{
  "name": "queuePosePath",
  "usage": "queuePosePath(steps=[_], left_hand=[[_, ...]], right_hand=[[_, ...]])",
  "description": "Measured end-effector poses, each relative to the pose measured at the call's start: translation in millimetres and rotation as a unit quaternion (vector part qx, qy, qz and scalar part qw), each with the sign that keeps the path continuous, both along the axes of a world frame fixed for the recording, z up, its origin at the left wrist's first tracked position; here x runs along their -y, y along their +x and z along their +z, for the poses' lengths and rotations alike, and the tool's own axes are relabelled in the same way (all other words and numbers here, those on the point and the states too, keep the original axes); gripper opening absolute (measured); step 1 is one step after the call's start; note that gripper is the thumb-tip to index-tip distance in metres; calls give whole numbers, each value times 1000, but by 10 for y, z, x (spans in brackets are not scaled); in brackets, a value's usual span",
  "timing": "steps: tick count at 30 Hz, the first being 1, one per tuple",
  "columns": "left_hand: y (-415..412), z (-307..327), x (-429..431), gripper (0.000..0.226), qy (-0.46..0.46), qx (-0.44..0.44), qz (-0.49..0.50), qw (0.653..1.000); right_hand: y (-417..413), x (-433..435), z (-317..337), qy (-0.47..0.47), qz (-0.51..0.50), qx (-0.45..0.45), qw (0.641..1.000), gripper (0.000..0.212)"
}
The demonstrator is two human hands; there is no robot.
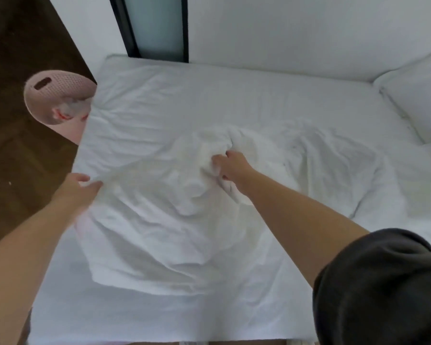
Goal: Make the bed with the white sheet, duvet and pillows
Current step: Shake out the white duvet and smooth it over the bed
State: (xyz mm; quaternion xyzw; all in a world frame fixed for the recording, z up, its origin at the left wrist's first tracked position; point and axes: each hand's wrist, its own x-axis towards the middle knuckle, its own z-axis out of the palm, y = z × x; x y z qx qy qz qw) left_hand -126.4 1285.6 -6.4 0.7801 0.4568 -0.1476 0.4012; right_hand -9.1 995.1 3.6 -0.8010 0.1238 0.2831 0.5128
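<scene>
Gripping a bunched fold of the crumpled white fabric duvet [159, 232] lying on the white-sheeted bed [159, 319], the right hand [233, 168] curls its fingers tight; the left hand [76, 189] seemingly pinches the duvet's blurred left edge.

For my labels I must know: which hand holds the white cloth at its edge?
The left hand: it pinches the cloth at its edge, beside the dark floor. The right hand instead grips a bunch in the cloth's middle.

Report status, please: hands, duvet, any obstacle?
Left hand pinches duvet edge. Right hand grips bunched duvet mid-bed. Duvet crumpled, not spread. Pink basket at bed corner, clear of hands.
</scene>
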Motion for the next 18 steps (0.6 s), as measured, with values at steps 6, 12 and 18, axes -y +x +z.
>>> queuePosePath(steps=[6, 12, 18], left_hand=[[-290, -722, 518, 86, 100, 24, -238, 966], [-603, -1580, 1511, 116, 122, 9, -337, 934], [-615, -1933, 2370, 124, 290, 146, -536, 779]], right_hand=[[22, -206, -415, -90, 172, -7, 981, 64], [-344, 641, -1139, -370, 417, 134, 820, 78], [-410, 1163, -1567, -546, 502, 220, 634, 107]])
